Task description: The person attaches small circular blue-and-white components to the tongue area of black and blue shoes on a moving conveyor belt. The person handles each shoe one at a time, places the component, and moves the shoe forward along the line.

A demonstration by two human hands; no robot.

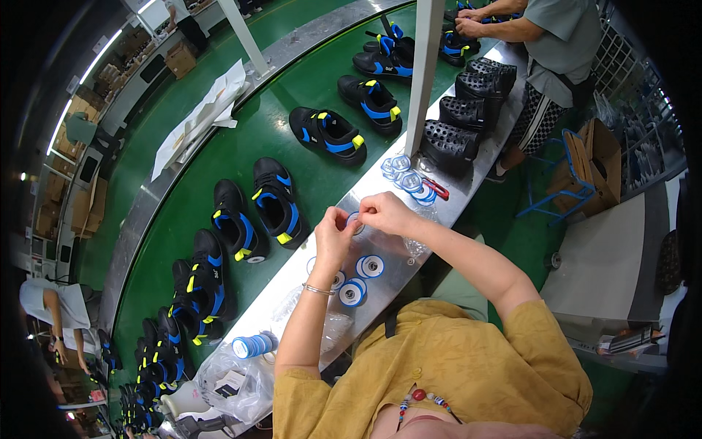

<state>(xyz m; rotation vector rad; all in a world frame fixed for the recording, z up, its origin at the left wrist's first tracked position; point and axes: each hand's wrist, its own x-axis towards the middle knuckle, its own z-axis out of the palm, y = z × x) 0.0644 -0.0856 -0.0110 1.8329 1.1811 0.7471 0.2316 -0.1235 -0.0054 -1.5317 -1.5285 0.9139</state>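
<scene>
Over the metal ledge, both my hands meet at a small round white tag with a blue rim point(355, 218). My left hand point(334, 235) pinches it from the left. The fingers of my right hand point(389, 214) are closed at its upper right edge and partly cover it. Below my hands, several similar round tags point(352, 293) lie loose on the ledge. More round tags in clear wrap point(402, 174) lie beyond my right hand, beside a red-handled tool point(436, 189). A stack of blue-rimmed tags point(254, 345) rests to the left of my left forearm.
Black and blue shoes with yellow tabs point(278, 203) line the green conveyor point(292, 172). Black perforated shoe forms point(452, 143) and a white post point(424, 73) stand at the far right. Plastic bags point(238, 377) lie at lower left. A co-worker point(559, 44) handles shoes at upper right.
</scene>
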